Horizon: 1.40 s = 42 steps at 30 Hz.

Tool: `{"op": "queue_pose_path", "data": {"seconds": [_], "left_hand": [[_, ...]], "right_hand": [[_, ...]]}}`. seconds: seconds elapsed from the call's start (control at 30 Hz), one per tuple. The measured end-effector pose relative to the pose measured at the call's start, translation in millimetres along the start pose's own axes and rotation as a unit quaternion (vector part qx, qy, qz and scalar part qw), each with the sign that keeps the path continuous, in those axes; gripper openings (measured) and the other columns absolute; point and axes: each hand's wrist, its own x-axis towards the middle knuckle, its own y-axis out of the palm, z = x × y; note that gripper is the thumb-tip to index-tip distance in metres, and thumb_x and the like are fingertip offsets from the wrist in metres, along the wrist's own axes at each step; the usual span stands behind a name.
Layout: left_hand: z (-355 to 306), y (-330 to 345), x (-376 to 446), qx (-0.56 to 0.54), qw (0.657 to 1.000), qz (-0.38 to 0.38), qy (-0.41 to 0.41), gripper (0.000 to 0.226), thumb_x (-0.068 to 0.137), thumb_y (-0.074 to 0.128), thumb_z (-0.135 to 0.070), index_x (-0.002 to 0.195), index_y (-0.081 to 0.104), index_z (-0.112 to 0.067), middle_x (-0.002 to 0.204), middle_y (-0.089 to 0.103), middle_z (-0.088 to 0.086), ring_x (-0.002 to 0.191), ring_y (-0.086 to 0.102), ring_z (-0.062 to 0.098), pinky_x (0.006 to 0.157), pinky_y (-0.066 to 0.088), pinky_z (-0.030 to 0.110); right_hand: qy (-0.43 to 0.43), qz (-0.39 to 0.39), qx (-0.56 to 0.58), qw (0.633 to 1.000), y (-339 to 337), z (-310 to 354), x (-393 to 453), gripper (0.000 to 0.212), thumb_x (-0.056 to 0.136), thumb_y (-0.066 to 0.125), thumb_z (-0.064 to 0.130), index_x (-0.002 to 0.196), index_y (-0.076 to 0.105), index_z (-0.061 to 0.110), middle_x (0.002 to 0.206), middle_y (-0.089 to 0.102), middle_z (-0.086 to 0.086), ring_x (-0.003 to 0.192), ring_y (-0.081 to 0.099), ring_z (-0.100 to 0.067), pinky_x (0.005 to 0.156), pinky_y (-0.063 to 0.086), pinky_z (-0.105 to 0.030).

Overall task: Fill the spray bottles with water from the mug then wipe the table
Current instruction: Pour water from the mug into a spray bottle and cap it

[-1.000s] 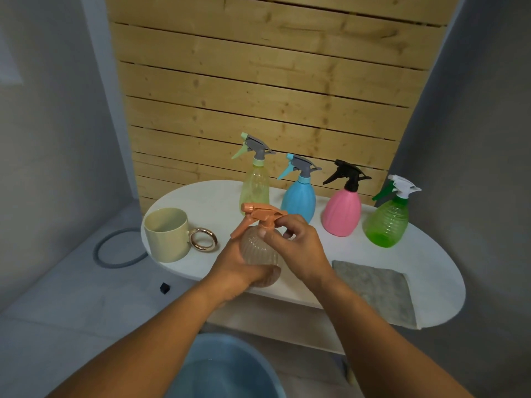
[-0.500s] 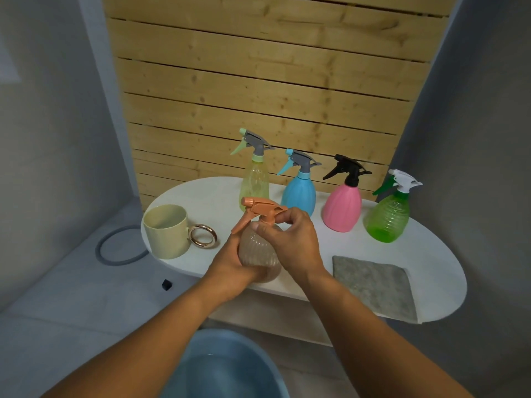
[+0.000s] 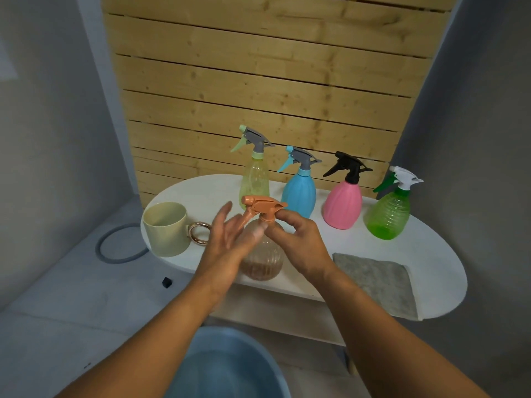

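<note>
Your right hand (image 3: 298, 242) pinches the orange sprayer (image 3: 263, 206) atop the clear bottle (image 3: 263, 258) | your left hand (image 3: 227, 242), fingers straight, lies against the bottle's side | mug (image 3: 166, 229) just left of your left hand.

The light is soft and fairly dim, even all over, with no hard glare on the white oval desk (image 3: 431, 254). Above the desk the pale wooden slat wall (image 3: 273, 81) is the brightest, warmest patch. Under the desk's front edge lies a faint, diffuse shadow. The left hand (image 3: 227, 242), just in front of the desk, is smeared with motion blur at its fingers. Straight lines bow outward towards the edges, wide-angle fashion, and the corners darken.
</note>
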Motion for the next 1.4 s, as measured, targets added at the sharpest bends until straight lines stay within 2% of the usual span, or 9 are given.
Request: {"op": "queue_pose_path", "data": {"seconds": [0.13, 0.2, 0.33, 0.47, 0.67, 0.93, 1.13, 1.3, 1.4], "left_hand": [[-16, 8, 11, -0.002, 0.998, -0.05, 0.031, 0.036, 0.093, 0.066, -0.048, 0.125, 0.069, -0.033, 0.122, 0.074, -0.009, 0.121, 0.066, 0.012, 0.111, 0.049, 0.049], [-14, 10, 14, -0.003, 0.998, -0.053, 0.028, 0.022, 0.101, 0.062, -0.039, 0.114, 0.074, -0.026, 0.113, 0.077, -0.003, 0.116, 0.069, 0.018, 0.111, 0.047, 0.055], [-10, 13, 15, -0.012, 0.997, -0.069, 0.032, 0.018, 0.104, 0.059, -0.035, 0.112, 0.074, -0.026, 0.111, 0.078, -0.001, 0.111, 0.071, 0.016, 0.11, 0.049, 0.054], [-9, 12, 16, 0.005, 0.997, -0.068, 0.033, 0.021, 0.104, 0.059, -0.04, 0.115, 0.074, -0.029, 0.114, 0.078, -0.002, 0.115, 0.07, 0.019, 0.108, 0.05, 0.057], [-13, 12, 15, 0.017, 0.998, -0.056, 0.035, 0.021, 0.105, 0.058, -0.04, 0.115, 0.074, -0.032, 0.113, 0.078, -0.006, 0.113, 0.07, 0.014, 0.107, 0.051, 0.055], [-12, 6, 15, 0.042, 0.998, -0.02, 0.04, 0.028, 0.105, 0.058, -0.033, 0.132, 0.068, -0.031, 0.123, 0.075, -0.007, 0.121, 0.067, 0.01, 0.111, 0.049, 0.05], [5, -6, 11, 0.061, 0.997, 0.036, 0.004, 0.106, 0.078, 0.087, -0.001, 0.157, 0.03, -0.044, 0.144, 0.057, -0.022, 0.134, 0.051, -0.005, 0.097, 0.051, 0.021], [10, -6, 13, 0.063, 0.998, 0.02, -0.016, 0.118, 0.071, 0.092, -0.001, 0.16, 0.025, -0.037, 0.142, 0.055, -0.021, 0.137, 0.051, 0.002, 0.109, 0.047, 0.03], [9, -6, 14, 0.063, 0.998, 0.021, -0.016, 0.117, 0.07, 0.092, 0.0, 0.161, 0.026, -0.034, 0.147, 0.055, -0.014, 0.136, 0.052, 0.003, 0.103, 0.048, 0.024]], "right_hand": [[0.017, -0.026, 0.001, 1.0, -1, 0, 2, 0.026, 0.082, 0.083, 0.038, 0.103, 0.075, 0.025, 0.107, 0.073, 0.014, 0.107, 0.062, 0.003, 0.088, 0.046, -0.022], [0.019, -0.052, -0.002, 0.998, 4, 0, 4, 0.034, 0.076, 0.088, 0.038, 0.097, 0.069, 0.02, 0.101, 0.072, 0.011, 0.1, 0.063, 0.002, 0.082, 0.047, -0.021], [0.0, -0.035, 0.0, 0.999, 7, -2, 2, 0.043, 0.079, 0.085, 0.041, 0.111, 0.064, 0.023, 0.107, 0.07, 0.011, 0.103, 0.064, -0.003, 0.091, 0.053, -0.029], [-0.03, 0.016, 0.001, 0.999, 0, -1, -3, 0.023, 0.098, 0.064, 0.043, 0.115, 0.072, 0.03, 0.111, 0.071, 0.008, 0.11, 0.064, -0.012, 0.099, 0.052, -0.04], [0.006, -0.017, 0.033, 0.999, -1, -2, 0, 0.029, 0.085, 0.081, 0.034, 0.11, 0.073, 0.022, 0.106, 0.075, 0.008, 0.104, 0.068, -0.008, 0.098, 0.056, -0.044], [-0.025, 0.047, -0.029, 0.998, -11, -3, 2, 0.027, 0.092, 0.071, 0.046, 0.114, 0.073, 0.03, 0.112, 0.071, 0.004, 0.11, 0.065, -0.019, 0.099, 0.052, -0.05], [-0.003, 0.04, -0.013, 0.999, -11, -3, 4, 0.029, 0.09, 0.075, 0.04, 0.116, 0.072, 0.027, 0.12, 0.07, 0.005, 0.112, 0.066, -0.008, 0.101, 0.054, -0.037], [-0.013, -0.01, -0.047, 0.999, -6, -1, 2, 0.028, 0.085, 0.08, 0.039, 0.108, 0.073, 0.025, 0.112, 0.068, 0.006, 0.105, 0.064, -0.004, 0.089, 0.052, -0.023], [-0.022, -0.03, -0.061, 0.997, -4, 1, 0, 0.029, 0.084, 0.08, 0.042, 0.106, 0.073, 0.025, 0.108, 0.067, 0.005, 0.103, 0.063, -0.006, 0.086, 0.052, -0.022]]}}
